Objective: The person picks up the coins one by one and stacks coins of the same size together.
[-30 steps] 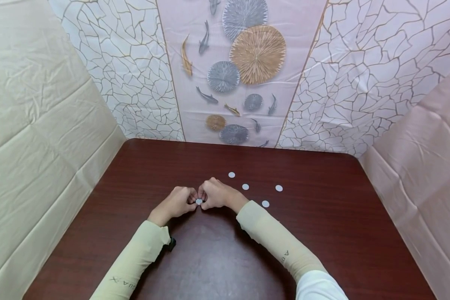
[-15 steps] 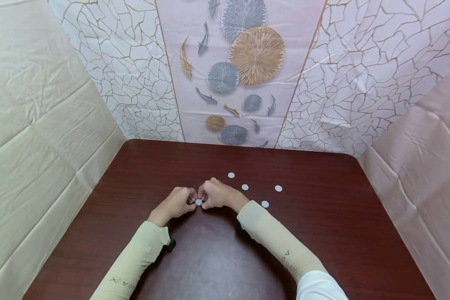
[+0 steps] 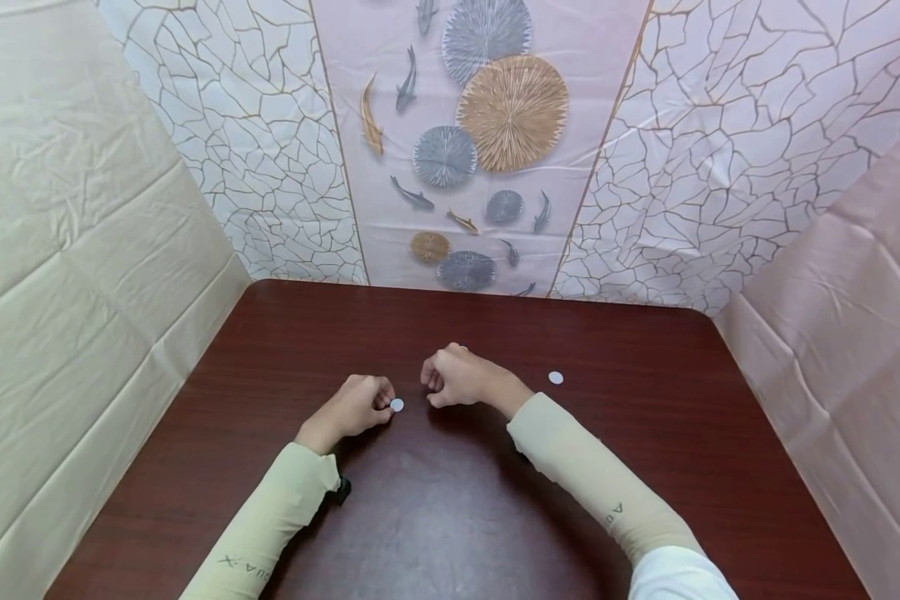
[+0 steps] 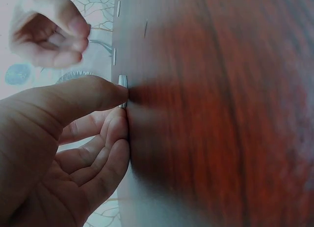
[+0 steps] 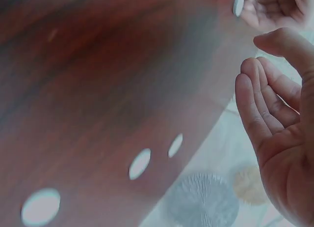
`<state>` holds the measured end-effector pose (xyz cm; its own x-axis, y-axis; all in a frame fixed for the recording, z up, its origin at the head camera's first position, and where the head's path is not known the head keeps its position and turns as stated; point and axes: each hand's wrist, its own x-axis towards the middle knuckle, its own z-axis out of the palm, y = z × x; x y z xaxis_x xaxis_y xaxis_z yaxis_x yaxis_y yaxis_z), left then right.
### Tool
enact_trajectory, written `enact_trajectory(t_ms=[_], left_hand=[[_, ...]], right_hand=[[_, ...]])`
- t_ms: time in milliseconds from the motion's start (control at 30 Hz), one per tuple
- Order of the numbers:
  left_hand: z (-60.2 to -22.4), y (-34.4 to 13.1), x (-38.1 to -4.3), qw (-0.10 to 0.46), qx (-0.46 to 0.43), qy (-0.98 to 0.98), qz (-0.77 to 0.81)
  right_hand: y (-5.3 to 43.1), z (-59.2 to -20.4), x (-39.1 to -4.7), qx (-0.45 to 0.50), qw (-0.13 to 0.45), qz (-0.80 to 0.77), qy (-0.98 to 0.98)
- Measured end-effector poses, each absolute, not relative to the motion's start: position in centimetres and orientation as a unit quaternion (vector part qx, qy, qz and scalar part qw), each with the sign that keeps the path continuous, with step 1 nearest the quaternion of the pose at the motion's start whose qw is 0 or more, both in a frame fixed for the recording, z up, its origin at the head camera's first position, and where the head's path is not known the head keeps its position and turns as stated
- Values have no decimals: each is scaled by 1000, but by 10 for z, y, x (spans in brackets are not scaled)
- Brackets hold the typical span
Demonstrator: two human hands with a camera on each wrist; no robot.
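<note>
A small round white disc (image 3: 397,405) lies on the dark red-brown table at the fingertips of my left hand (image 3: 347,407). Thumb and fingers of that hand pinch its edge; the left wrist view shows the disc (image 4: 123,91) edge-on, partly covered by the thumb. To the right, my right hand (image 3: 457,377) hovers over the table with fingers loosely bent and nothing between them. The right wrist view shows its thumb apart from the fingers. Below it there lie more white discs, a near one (image 5: 40,207) and two farther ones, a disc (image 5: 140,164) and another disc (image 5: 175,145).
One loose disc (image 3: 556,377) lies right of the right hand; others are hidden under that hand and forearm in the head view. The table (image 3: 435,517) meets a patterned cloth (image 3: 450,208) at the back, with plain cloth walls on both sides.
My right hand has let go of the disc and moved right and slightly away, over the loose discs. The left hand has stayed in place at the disc.
</note>
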<state>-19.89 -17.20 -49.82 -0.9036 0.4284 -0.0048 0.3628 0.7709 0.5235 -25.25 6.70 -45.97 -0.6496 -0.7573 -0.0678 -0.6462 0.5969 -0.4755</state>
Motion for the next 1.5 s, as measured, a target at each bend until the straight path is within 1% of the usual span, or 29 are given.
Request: enact_trajectory(t_ms=[233, 467, 800, 967, 1133, 1500], left_hand=[[-499, -171, -198, 67, 205, 939, 267], [-499, -173, -198, 62, 208, 939, 265], [-499, -172, -197, 60, 207, 939, 266], [-499, -173, -197, 63, 205, 939, 269], [-498, -172, -196, 63, 204, 938, 272], [-500, -172, -198, 65, 204, 937, 274]], right_hand=[[106, -445, -252, -392, 114, -186, 894], [147, -436, -248, -375, 113, -173, 904], [193, -441, -241, -354, 113, -147, 917], [206, -450, -236, -339, 129, -143, 921], [214, -460, -233, -339, 129, -141, 921], [217, -469, -236, -350, 150, -160, 911]])
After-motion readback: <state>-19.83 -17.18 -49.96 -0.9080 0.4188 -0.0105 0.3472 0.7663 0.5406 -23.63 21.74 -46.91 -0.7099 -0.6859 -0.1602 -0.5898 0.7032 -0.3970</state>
